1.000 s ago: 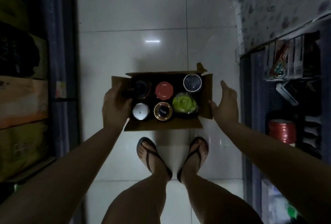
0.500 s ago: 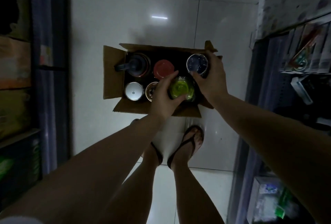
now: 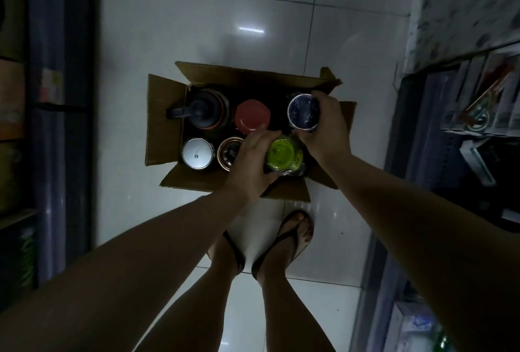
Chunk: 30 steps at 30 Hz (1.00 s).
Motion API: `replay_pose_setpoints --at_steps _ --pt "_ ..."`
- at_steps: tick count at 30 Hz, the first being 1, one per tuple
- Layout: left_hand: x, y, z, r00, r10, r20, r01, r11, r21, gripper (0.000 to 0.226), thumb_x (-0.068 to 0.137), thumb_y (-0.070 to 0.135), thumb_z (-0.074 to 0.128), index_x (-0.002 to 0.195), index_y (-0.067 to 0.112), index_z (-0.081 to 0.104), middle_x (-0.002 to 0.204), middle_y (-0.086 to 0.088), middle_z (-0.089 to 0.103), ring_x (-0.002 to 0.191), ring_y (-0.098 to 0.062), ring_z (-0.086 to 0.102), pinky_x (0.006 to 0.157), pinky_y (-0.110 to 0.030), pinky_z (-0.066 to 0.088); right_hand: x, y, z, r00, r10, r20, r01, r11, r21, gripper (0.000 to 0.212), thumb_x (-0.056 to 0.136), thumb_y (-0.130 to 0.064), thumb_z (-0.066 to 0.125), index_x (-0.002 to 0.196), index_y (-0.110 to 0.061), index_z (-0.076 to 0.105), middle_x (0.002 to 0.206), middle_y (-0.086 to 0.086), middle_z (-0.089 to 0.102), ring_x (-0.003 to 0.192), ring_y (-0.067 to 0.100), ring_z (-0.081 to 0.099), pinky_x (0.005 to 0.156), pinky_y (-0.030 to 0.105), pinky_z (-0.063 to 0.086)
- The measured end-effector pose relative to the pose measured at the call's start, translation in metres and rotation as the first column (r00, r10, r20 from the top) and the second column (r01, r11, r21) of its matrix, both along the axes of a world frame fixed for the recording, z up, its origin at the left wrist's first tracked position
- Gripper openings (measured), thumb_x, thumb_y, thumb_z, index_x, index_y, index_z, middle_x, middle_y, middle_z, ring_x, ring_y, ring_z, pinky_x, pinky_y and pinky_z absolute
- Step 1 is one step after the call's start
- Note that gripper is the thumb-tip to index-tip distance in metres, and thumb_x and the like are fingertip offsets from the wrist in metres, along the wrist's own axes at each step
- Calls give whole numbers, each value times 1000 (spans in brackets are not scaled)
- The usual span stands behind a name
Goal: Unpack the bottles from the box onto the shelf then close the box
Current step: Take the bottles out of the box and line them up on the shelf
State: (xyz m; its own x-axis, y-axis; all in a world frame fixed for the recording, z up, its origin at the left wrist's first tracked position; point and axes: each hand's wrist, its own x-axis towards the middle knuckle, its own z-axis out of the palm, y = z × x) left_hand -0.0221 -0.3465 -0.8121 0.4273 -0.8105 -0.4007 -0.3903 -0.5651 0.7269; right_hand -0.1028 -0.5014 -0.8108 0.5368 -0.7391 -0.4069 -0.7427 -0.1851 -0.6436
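Fingers of our left hand (image 3: 250,163) curl around the near-right bottle with the lime-green round lid (image 3: 282,151), thumb on its near side, fingertips at its far edge. Our right hand (image 3: 327,126) wraps the far-right bottle with the dark blue glossy top and silver rim (image 3: 303,111), fingers closed around its right side. Both bottles stand in the open brown cardboard box (image 3: 163,126) on the pale tiled floor (image 3: 197,28), flaps folded outward. Beside them we see four more: a dark bottle with a handled cap (image 3: 205,108) at far left, a red-lidded bottle (image 3: 251,113) in the far middle, a white-capped bottle (image 3: 197,152) at near left, and a copper-rimmed dark bottle (image 3: 229,149) partly hidden under our left hand. Shelving on the right (image 3: 464,115) holds packaged goods; we stand just behind the box in sandals (image 3: 284,242).
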Motion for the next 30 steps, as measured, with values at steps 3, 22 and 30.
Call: replay_pose_setpoints --at_steps 3,22,30 --pt "3 -2 3 999 10 52 -9 1000 -20 75 60 13 85 128 12 54 133 -13 52 130 -28 42 110 -33 30 -5 -1 6 1000 -7 31 8 999 -35 73 64 -19 85 128 -11 51 126 7 55 116 20 53 90 18 42" --pt "55 -14 408 991 -132 38 136 908 -396 69 54 30 78 119 20 56 119 4 56 116 -2 50 95 -14 40 -52 10 418 901 -212 378 308 927 -214 71 57 -42 72 121 -16 52 109 -4 48 103 1 49 90 7 39" --pt "43 -29 649 975 -219 41 200 781 -591 69 55 37 77 119 26 57 115 11 61 109 -4 59 88 -17 48 -89 31 661 743 -285 606 510 827 -237 64 51 -43 75 110 -34 53 105 -22 62 100 0 61 84 15 49"
